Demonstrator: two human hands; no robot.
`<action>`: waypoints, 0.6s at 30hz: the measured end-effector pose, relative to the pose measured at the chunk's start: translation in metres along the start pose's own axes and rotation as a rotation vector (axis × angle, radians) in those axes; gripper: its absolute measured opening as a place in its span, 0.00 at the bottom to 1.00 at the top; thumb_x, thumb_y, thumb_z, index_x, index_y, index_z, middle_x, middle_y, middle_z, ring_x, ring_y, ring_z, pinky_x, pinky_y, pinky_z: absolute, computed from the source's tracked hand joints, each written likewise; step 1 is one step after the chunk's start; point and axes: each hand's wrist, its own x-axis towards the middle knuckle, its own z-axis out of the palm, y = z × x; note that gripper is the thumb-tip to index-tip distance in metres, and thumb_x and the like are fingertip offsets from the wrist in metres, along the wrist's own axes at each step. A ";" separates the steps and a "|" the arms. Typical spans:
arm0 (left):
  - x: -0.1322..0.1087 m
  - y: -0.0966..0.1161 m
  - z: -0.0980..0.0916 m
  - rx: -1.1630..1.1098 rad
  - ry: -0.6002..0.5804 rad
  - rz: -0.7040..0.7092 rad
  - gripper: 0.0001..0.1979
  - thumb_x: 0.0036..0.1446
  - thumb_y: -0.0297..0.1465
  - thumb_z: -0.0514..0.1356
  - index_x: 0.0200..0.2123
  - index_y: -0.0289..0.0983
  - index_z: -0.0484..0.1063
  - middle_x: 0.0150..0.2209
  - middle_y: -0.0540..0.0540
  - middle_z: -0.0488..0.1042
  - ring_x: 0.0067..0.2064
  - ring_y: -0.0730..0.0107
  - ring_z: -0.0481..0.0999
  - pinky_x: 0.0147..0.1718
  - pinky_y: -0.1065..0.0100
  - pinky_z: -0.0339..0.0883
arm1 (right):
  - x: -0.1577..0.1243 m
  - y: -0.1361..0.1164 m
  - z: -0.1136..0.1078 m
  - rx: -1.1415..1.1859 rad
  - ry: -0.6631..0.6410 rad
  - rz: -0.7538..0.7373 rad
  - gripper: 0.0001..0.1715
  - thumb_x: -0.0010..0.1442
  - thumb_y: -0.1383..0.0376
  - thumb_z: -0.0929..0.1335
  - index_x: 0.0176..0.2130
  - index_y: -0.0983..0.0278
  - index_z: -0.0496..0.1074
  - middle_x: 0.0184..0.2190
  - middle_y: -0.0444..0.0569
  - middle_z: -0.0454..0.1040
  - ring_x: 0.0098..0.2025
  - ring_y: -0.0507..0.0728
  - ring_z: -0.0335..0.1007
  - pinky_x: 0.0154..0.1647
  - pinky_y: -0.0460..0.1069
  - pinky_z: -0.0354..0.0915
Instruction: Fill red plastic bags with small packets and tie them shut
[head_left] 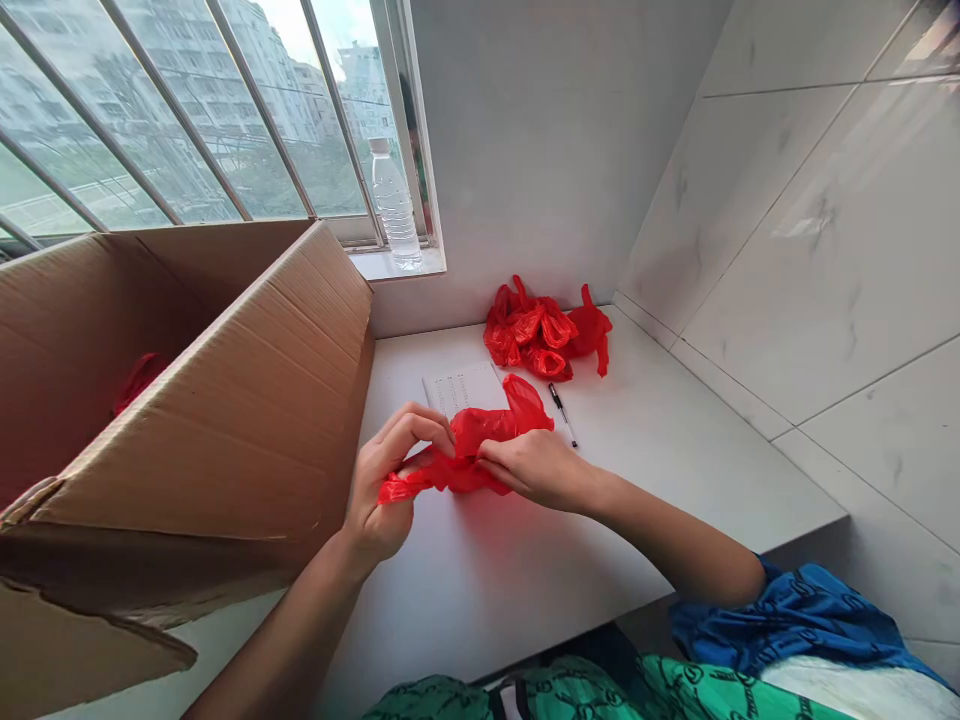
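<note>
A crumpled red plastic bag (480, 430) is held above the white table, stretched between both hands. My left hand (390, 480) is closed around its left end, with a twisted strip showing below the fingers. On the other side, my right hand (536, 468) pinches the bag near its middle, and one loop of it stands up behind that hand. Under the bag lies a sheet of paper (457, 388) with rows of small print, partly covered. A black-capped pen (562, 415) rests just beyond my right hand.
Several knotted red bags (536, 330) are heaped at the back against the wall. A large open cardboard box (300, 400) stands at the left, something red inside (142, 380). On the sill of the barred window is a clear bottle (395, 205). A tiled wall (825, 250) bounds the right.
</note>
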 end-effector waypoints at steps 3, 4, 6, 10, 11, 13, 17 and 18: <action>-0.001 0.004 -0.007 -0.004 0.118 -0.011 0.05 0.63 0.34 0.57 0.35 0.41 0.70 0.33 0.46 0.66 0.29 0.67 0.65 0.24 0.66 0.60 | 0.001 0.013 0.008 -0.119 0.031 0.164 0.10 0.65 0.57 0.68 0.39 0.60 0.71 0.28 0.48 0.77 0.26 0.57 0.70 0.24 0.49 0.50; 0.000 0.005 -0.011 0.020 0.114 -0.007 0.03 0.62 0.32 0.57 0.35 0.42 0.70 0.32 0.46 0.66 0.28 0.68 0.64 0.23 0.67 0.59 | 0.000 0.017 0.006 -0.138 0.042 0.206 0.14 0.61 0.55 0.72 0.40 0.61 0.71 0.29 0.50 0.77 0.28 0.59 0.71 0.24 0.49 0.50; 0.001 0.007 -0.022 0.125 0.016 0.031 0.05 0.61 0.30 0.56 0.35 0.42 0.72 0.31 0.46 0.68 0.28 0.67 0.66 0.23 0.66 0.60 | -0.005 0.023 -0.003 -0.133 0.058 0.263 0.22 0.52 0.52 0.76 0.40 0.61 0.71 0.30 0.52 0.77 0.30 0.62 0.72 0.25 0.49 0.53; 0.007 0.020 -0.035 0.384 -0.324 0.113 0.12 0.59 0.29 0.52 0.36 0.43 0.76 0.35 0.42 0.76 0.34 0.59 0.74 0.30 0.62 0.68 | -0.015 0.025 -0.028 -0.038 0.064 0.281 0.21 0.46 0.57 0.78 0.37 0.60 0.71 0.28 0.48 0.75 0.29 0.61 0.72 0.25 0.49 0.54; 0.009 0.025 -0.033 0.431 -0.396 0.113 0.13 0.57 0.28 0.53 0.39 0.44 0.76 0.38 0.41 0.77 0.38 0.56 0.76 0.35 0.60 0.70 | -0.015 0.023 -0.032 -0.023 0.054 0.263 0.20 0.46 0.60 0.78 0.37 0.59 0.71 0.29 0.48 0.75 0.29 0.60 0.71 0.25 0.49 0.54; 0.013 0.033 -0.022 0.484 -0.531 0.110 0.20 0.53 0.28 0.55 0.48 0.47 0.75 0.47 0.42 0.77 0.48 0.52 0.76 0.46 0.56 0.70 | -0.011 0.018 -0.035 0.014 0.049 0.198 0.15 0.49 0.66 0.76 0.37 0.59 0.71 0.33 0.48 0.76 0.31 0.59 0.72 0.26 0.49 0.55; 0.020 0.021 0.014 0.515 -0.586 0.148 0.18 0.59 0.37 0.59 0.53 0.44 0.70 0.52 0.43 0.75 0.54 0.53 0.74 0.55 0.55 0.64 | 0.010 0.017 -0.019 0.234 0.025 0.136 0.04 0.54 0.68 0.71 0.30 0.60 0.71 0.30 0.45 0.76 0.33 0.57 0.71 0.29 0.49 0.59; 0.021 0.009 0.021 0.557 -0.546 0.137 0.17 0.61 0.41 0.58 0.51 0.43 0.70 0.50 0.42 0.76 0.52 0.53 0.75 0.54 0.55 0.63 | 0.014 0.022 -0.012 0.324 0.039 0.155 0.05 0.54 0.67 0.71 0.29 0.60 0.71 0.28 0.44 0.75 0.32 0.57 0.70 0.30 0.49 0.60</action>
